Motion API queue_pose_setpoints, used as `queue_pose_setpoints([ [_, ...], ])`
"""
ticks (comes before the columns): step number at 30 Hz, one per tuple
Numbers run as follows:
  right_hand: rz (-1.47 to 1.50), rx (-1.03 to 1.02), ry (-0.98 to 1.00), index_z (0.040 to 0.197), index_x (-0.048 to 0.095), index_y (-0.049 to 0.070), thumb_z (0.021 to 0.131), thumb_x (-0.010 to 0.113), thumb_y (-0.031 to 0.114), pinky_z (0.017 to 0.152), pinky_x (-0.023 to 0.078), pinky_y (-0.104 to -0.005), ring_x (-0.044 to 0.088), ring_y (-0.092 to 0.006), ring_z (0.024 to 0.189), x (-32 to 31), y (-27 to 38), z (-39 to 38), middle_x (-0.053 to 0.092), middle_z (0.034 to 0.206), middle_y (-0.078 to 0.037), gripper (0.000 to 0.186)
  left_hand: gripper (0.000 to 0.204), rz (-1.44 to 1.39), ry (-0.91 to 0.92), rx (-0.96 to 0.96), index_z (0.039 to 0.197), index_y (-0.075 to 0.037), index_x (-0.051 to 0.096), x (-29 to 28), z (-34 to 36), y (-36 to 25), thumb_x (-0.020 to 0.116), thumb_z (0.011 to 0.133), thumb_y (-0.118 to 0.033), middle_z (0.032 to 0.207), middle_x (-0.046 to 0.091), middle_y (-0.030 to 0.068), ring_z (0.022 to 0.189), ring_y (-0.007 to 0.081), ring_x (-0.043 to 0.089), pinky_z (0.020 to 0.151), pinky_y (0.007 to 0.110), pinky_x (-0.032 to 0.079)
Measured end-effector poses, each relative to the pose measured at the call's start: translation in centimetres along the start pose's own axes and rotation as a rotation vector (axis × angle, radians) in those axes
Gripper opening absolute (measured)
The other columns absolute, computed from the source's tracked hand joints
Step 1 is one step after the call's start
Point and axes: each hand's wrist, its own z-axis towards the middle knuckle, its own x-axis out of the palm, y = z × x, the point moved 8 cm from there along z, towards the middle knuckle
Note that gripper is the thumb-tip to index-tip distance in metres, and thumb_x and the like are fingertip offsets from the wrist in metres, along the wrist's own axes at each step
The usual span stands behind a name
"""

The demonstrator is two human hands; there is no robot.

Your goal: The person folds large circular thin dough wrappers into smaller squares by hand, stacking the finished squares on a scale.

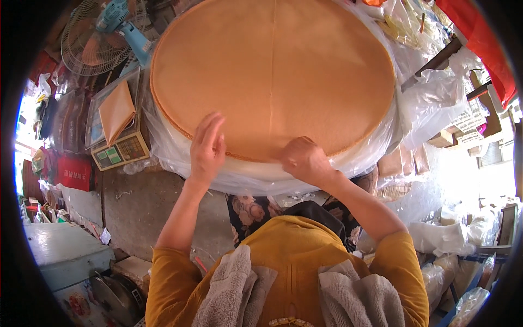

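A large round stack of thin orange-brown sheets point(272, 71) lies before me on a plastic-wrapped white round base point(245, 173). A faint straight crease runs down the middle of the top sheet. My left hand point(208, 144) is by the stack's near-left rim, its fingers stretched out and nothing in them. At the near rim, right of the crease, my right hand point(308, 158) is closed, with the fingers curled and pinching the sheet's edge. The fingertips of the right hand are partly hidden and slightly blurred.
On the left, a folded orange-brown sheet point(116, 113) lies on a tray on a scale point(121, 151). Behind it stands a blue fan point(113, 16). Clear plastic bags point(430, 98) hang at the right. A grey-topped box point(65, 245) is at the lower left.
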Motion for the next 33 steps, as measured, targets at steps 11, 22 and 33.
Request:
queue_pose_setpoints([
  [11, 0.276, 0.384, -0.088, 0.085, 0.063, -0.001, 0.08, 0.068, 0.012, 0.067, 0.05, -0.0315, 0.061, -0.0226, 0.075, -3.0, -2.7, 0.0, 0.064, 0.084, -0.013, 0.014, 0.031, -0.055, 0.386, 0.261, 0.112, -0.002, 0.059, 8.8, -2.2, -5.7, 0.062, 0.081, -0.005, 0.112, 0.061, 0.0128, 0.107, 0.0327, 0.056, 0.089, 0.042, 0.048],
  [22, -0.268, 0.511, -0.42, 0.081, 0.058, 0.002, 0.083, 0.059, 0.015, 0.062, 0.047, -0.0431, 0.06, -0.0363, 0.072, -21.0, -11.9, 9.7, 0.059, 0.079, -0.019, 0.014, 0.025, 0.011, 0.426, 0.256, 0.104, -0.003, 0.062, 10.6, -0.7, -7.7, 0.064, 0.08, -0.012, 0.109, 0.06, 0.01, 0.103, 0.0275, 0.056, 0.088, 0.04, 0.047],
  [33, -0.526, -0.415, -0.459, 0.082, 0.06, 0.005, 0.072, 0.065, -0.004, 0.072, 0.048, -0.0434, 0.06, -0.0265, 0.077, -23.7, 8.4, 3.8, 0.061, 0.083, -0.008, 0.014, 0.027, -0.716, 0.695, -0.488, 0.107, -0.005, 0.063, 21.7, 7.6, 3.2, 0.059, 0.092, -0.026, 0.107, 0.065, 0.0077, 0.093, 0.0227, 0.063, 0.08, 0.038, 0.051],
])
